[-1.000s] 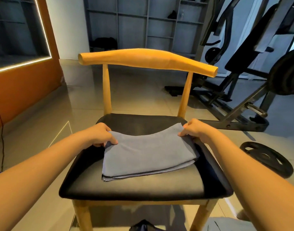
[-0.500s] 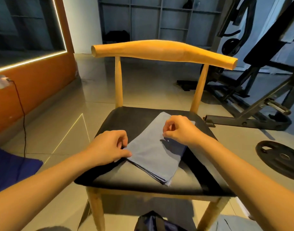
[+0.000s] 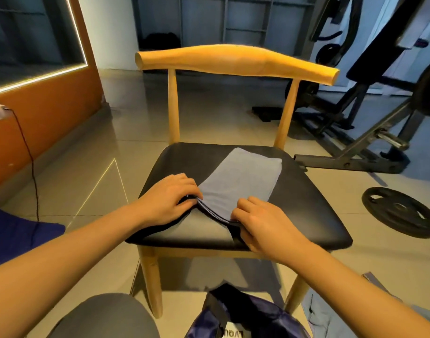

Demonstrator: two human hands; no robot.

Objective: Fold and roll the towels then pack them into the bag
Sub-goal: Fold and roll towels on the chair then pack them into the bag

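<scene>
A grey folded towel [image 3: 240, 180] lies as a long strip on the black seat of a wooden chair [image 3: 306, 211], running from the near edge toward the back right. My left hand [image 3: 167, 198] pinches the strip's near left corner. My right hand [image 3: 260, 220] pinches the near right corner, and the near edge is lifted slightly and curls up between them. A dark blue bag [image 3: 245, 318] stands on the floor below the chair's front edge, partly cut off by the frame.
Another blue towel [image 3: 16, 230] lies at the left edge. Pale cloth [image 3: 331, 313] lies on the floor at lower right. A weight plate [image 3: 399, 211] and a weight bench [image 3: 370, 132] stand to the right. A cable [image 3: 31, 167] hangs along the orange wall.
The towel went from a wide rectangle to a narrow strip turned lengthwise. Both hands moved from its far corners to its near end, and now lift that edge.
</scene>
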